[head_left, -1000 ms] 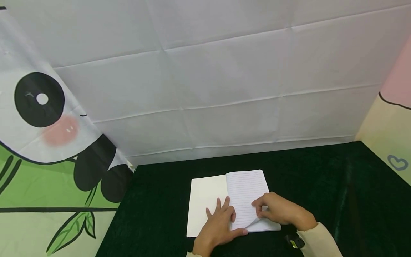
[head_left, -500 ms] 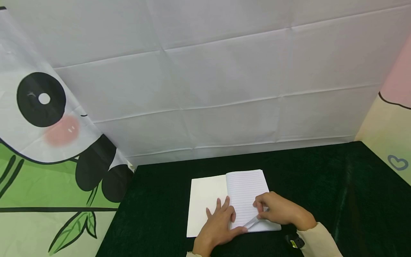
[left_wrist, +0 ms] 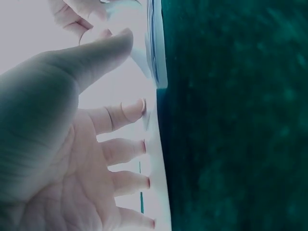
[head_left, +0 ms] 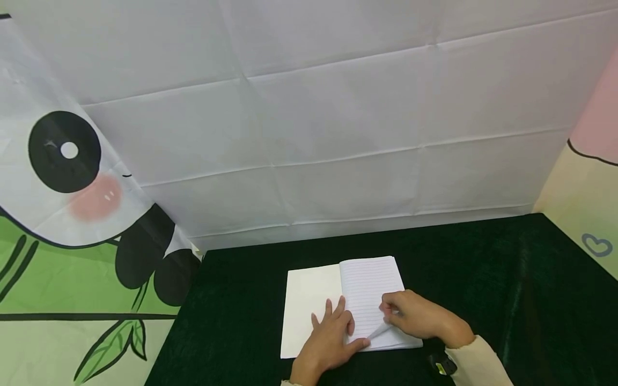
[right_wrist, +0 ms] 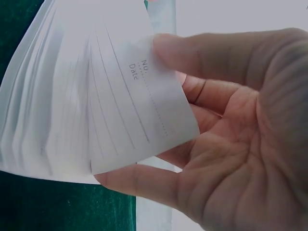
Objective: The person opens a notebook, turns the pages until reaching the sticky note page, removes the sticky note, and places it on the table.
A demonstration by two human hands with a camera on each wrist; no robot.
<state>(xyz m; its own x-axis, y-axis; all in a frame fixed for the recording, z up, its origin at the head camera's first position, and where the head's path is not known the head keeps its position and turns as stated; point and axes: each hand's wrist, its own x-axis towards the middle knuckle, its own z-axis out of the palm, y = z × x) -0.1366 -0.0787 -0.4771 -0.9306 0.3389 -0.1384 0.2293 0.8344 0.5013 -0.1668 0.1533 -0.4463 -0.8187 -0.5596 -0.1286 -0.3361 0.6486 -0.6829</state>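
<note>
A notebook with lined pages lies spread on the table, a blank cream-white leaf on its left side. My left hand rests on it near the spine with its fingers spread, and its thumb lies by the near edge of the lined side. At the near right part, my right hand pinches the corner of a page and holds it up in a fold. In the right wrist view that lifted page bears "No." and "Date" print beneath the thumb, with more leaves fanned beside it.
Dark green cloth covers the table around the notebook. A white hanging sheet stands behind it, with a cartoon-printed sheet at the left and a pale printed one at the right. A black device sits at the right wrist.
The lifted page corner has shifted slightly in the right hand's pinch, and the right fingers have moved a little. The left hand stays in the same place on the notebook.
</note>
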